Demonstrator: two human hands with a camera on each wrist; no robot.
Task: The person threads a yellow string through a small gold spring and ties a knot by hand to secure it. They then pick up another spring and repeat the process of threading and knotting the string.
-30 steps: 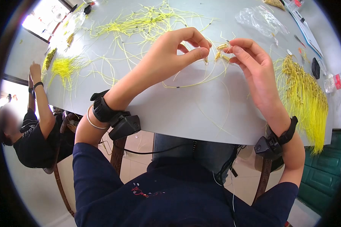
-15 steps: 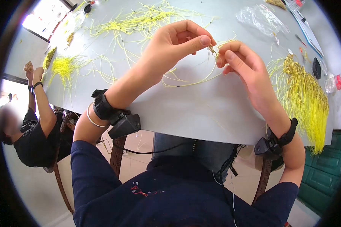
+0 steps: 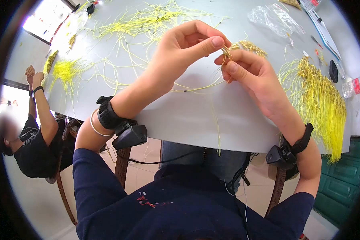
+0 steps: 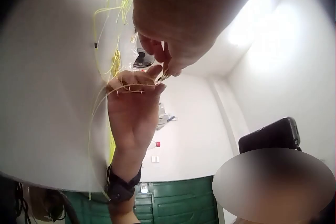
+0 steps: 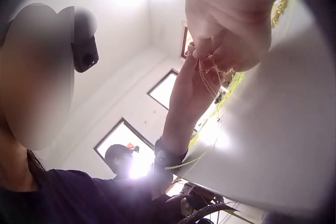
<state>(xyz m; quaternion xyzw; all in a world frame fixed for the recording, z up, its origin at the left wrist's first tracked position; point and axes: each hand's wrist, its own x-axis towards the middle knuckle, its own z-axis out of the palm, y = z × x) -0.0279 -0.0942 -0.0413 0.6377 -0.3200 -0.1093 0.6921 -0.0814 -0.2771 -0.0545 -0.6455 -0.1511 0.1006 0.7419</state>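
A person sits at a grey desk (image 3: 196, 120) with both hands raised just above its near edge. The left hand (image 3: 184, 48) pinches a small brass spring (image 3: 225, 50) between thumb and forefinger. The right hand (image 3: 248, 70) meets it, fingers curled round a few thin yellow threads (image 3: 218, 120) that trail over the desk edge and hang down (whether a thread already passes through the spring is too small to tell). Loose yellow threads lie scattered across the desk, with a thick bundle (image 3: 324, 104) to the right and a clear plastic bag (image 3: 274, 20) further off. The spring looks easy to lose: a slackened pinch could drop it among the strands, and the hanging threads could snag or pull free.
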